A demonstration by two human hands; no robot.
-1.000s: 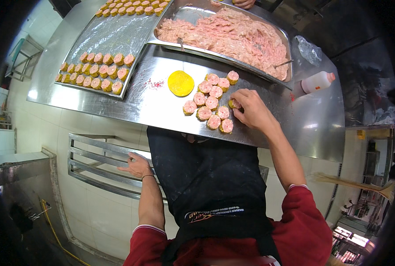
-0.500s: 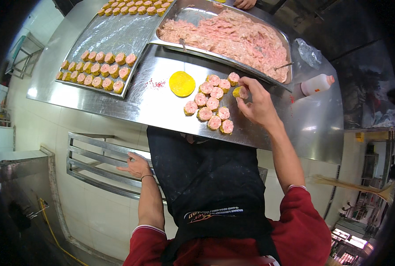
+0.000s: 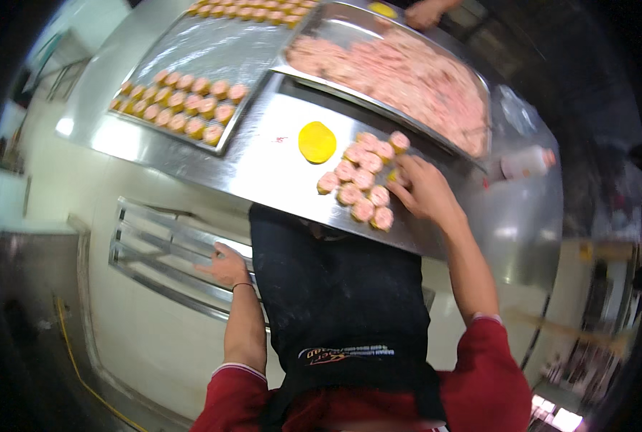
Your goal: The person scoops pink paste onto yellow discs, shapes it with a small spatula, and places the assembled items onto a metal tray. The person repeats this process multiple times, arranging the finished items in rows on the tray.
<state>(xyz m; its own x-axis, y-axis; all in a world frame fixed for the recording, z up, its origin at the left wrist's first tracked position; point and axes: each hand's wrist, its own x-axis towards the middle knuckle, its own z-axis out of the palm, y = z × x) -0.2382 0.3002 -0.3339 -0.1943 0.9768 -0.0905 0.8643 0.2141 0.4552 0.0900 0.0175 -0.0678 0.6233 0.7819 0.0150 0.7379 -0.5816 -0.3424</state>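
Observation:
My right hand (image 3: 425,189) pinches a small open-topped dumpling (image 3: 393,175) with a yellow wrapper, low over the steel table (image 3: 270,173). It is against or just beside the right side of a cluster of similar dumplings (image 3: 363,180), topped with pink filling; fingers partly cover it, and I cannot tell whether it touches its neighbours. Left of the cluster lies a round yellow wrapper stack (image 3: 317,142). My left hand (image 3: 227,266) hangs below the table edge by a metal rack (image 3: 163,241), thumb and fingers apart, holding nothing.
A deep steel tray (image 3: 335,29) of pink minced filling (image 3: 407,72) stands beyond the dumplings. Farther left, a plastic-lined tray (image 3: 206,50) carries rows of dumplings. A white bottle (image 3: 526,163) and clear plastic bag (image 3: 517,109) sit right. Another person's hand (image 3: 423,13) is at the far edge.
My right hand has brought the pinched dumpling nearer to me and leftward, closer in among the cluster. The whole view has shifted slightly and blurred. My left hand stays by the rack.

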